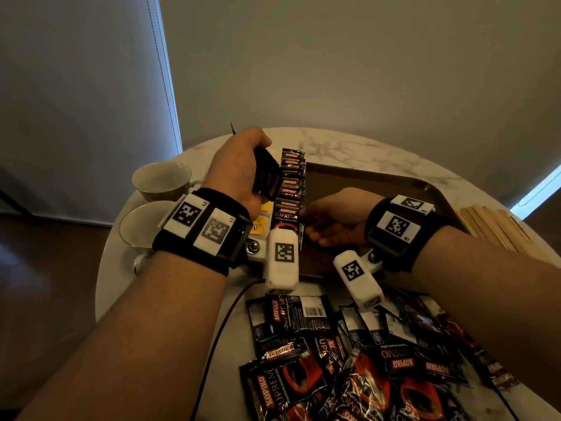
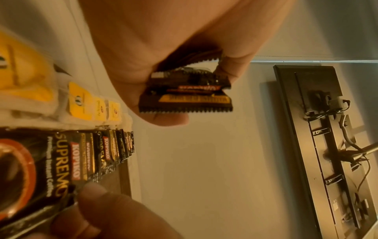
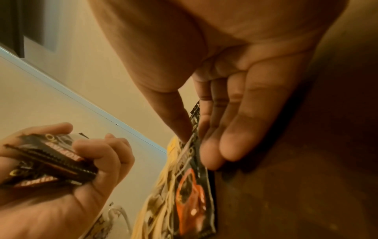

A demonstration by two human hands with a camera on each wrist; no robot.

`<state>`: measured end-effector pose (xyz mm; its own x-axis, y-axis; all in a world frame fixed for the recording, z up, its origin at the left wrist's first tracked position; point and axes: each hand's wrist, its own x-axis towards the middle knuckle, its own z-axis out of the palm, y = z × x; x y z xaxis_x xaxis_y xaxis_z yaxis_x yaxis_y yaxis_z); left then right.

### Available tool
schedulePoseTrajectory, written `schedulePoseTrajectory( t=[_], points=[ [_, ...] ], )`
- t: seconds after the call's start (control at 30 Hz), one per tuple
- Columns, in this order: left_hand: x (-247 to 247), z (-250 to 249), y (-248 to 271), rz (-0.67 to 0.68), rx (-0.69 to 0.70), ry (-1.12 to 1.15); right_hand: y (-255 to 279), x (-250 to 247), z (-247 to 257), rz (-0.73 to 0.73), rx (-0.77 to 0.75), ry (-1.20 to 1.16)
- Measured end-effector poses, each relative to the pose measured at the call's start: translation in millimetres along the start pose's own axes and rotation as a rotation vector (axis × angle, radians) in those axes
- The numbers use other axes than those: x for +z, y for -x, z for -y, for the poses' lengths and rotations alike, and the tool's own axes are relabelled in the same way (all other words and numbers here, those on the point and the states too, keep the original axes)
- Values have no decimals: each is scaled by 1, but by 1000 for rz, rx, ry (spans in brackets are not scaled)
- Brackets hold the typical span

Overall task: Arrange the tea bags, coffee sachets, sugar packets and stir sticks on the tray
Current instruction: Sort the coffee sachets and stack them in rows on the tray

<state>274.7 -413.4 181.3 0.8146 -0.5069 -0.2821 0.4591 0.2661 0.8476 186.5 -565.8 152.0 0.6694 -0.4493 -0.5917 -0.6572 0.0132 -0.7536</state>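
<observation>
Nearest me, along the bottom of the head view, loose coffee sachets (image 1: 358,360) lie in a jumbled heap on the marble table (image 1: 349,144), pointing every way, just below both my wrists. Above that heap sits the brown tray (image 1: 364,183), and at its left side, centre frame, runs the row of coffee sachets (image 1: 290,189), overlapped like shingles, its long axis going from the tray's near edge toward the far edge. My right hand (image 1: 331,220) is at the near end of that row, fingers nearly straight, thumb and fingertips pinching the right-hand edge of the front sachet (image 3: 190,198); the wrist view shows thumb on one side and fingers on the other. My left hand (image 1: 243,165) hovers just left of the row and a little farther up the frame, fingers curled tight round a small stack of sachets (image 2: 184,90) held clear of the tray. So the next sachet should come from the left, and I judge it belongs at the near end, lying the same way as the others, where my right hand is closer. Left of the row lie yellow tea bags (image 2: 81,100), partly hidden by my wrist in the head view. Farther right, beyond the tray, the stir sticks (image 1: 491,229) wait in a bundle on the table. I can't make out any sugar packets.
</observation>
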Motion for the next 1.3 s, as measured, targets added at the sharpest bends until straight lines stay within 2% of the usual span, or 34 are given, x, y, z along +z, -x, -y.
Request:
schedulePoseTrajectory(
  t=[0.17, 0.33, 0.4, 0.53, 0.67, 0.87, 1.03, 1.23, 1.3],
  points=[
    [4, 7, -3, 53, 16, -31, 11, -8, -1, 17, -109, -145],
    [7, 14, -3, 119, -26, -37, 29, -18, -2, 308, -400, -248],
    [9, 17, -1, 121, -44, -31, 32, -20, -4, 340, -468, -248],
    [9, 21, -2, 123, -32, -96, 26, -19, -8, 222, -541, -294],
    [7, 19, -5, 132, -26, -176, 17, -22, -10, 110, -542, -504],
    [5, 13, -7, 5, 96, -220, 13, -29, -11, 38, -603, -563],
    [7, 3, 3, 106, 202, -347, 22, -29, -3, 7, -715, -452],
    [5, -7, 22, 245, 200, -495, 37, -28, 12, -75, -820, -380],
    [0, -7, 28, 255, 246, -544, 43, -25, 16, -41, -824, -401]
  ],
)
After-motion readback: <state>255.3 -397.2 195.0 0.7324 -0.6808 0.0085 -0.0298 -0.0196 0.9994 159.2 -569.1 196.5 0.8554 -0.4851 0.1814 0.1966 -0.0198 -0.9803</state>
